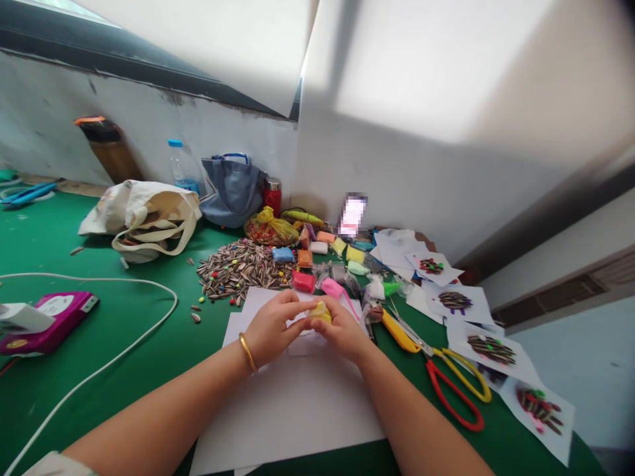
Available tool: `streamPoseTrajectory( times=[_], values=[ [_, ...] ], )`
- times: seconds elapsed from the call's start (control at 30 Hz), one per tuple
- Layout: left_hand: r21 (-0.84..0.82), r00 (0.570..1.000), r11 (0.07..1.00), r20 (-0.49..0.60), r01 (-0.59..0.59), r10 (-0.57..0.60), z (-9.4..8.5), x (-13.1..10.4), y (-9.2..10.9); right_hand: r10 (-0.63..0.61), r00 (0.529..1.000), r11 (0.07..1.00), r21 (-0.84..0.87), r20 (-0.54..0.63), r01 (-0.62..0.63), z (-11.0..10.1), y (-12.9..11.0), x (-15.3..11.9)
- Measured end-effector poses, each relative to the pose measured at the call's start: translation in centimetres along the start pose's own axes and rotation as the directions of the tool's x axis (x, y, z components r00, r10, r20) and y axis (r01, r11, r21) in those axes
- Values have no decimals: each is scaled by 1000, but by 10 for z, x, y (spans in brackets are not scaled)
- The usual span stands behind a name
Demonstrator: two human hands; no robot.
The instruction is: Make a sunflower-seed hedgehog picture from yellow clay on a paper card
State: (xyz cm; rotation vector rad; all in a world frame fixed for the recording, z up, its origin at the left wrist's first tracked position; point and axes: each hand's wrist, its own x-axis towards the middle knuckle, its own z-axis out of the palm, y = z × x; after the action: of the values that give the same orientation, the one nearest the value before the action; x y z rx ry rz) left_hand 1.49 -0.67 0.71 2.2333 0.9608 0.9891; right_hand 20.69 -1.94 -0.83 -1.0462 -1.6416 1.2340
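Between my two hands is a small lump of yellow modelling clay point(321, 312), partly covered by fingers. My left hand point(280, 324), with a gold bangle at the wrist, pinches it from the left. From the other side my right hand point(344, 330) closes round it. Both hands are above white paper sheets point(307, 410). Just beyond them lie a red clay packet point(303, 281), a pink clay piece point(338, 291) and several other coloured clay packets. A heap of striped sunflower seeds point(243, 268) mixed with coloured bits spreads to the left.
Scissors with red and yellow handles point(441, 363) and a yellow cutter point(399, 330) lie right. Seed-decorated picture cards point(496, 350) line the right edge. A white cable point(124, 337), purple box point(49, 320), cream bag point(143, 215) and blue bag point(233, 192) are left. A phone point(352, 215) leans at the back.
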Motion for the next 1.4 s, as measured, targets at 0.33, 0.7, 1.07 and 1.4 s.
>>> streamPoseTrajectory(
  times=[0.33,0.7,1.07,1.4],
  values=[
    [-65,998,998,-59,24,-27,0,-2,8,-164,982,932,-342,-91,124,-16,-5,2],
    [-837,854,356,226,417,-469,4,5,4,-254,867,308,-886,-428,-347,-73,16,5],
    [-889,819,124,342,441,-461,13,3,21,-519,850,432,-885,-87,174,-11,-23,-4],
    [-733,935,624,48,271,-350,59,-2,37,-521,782,362,-741,343,566,64,-36,-17]
  ],
)
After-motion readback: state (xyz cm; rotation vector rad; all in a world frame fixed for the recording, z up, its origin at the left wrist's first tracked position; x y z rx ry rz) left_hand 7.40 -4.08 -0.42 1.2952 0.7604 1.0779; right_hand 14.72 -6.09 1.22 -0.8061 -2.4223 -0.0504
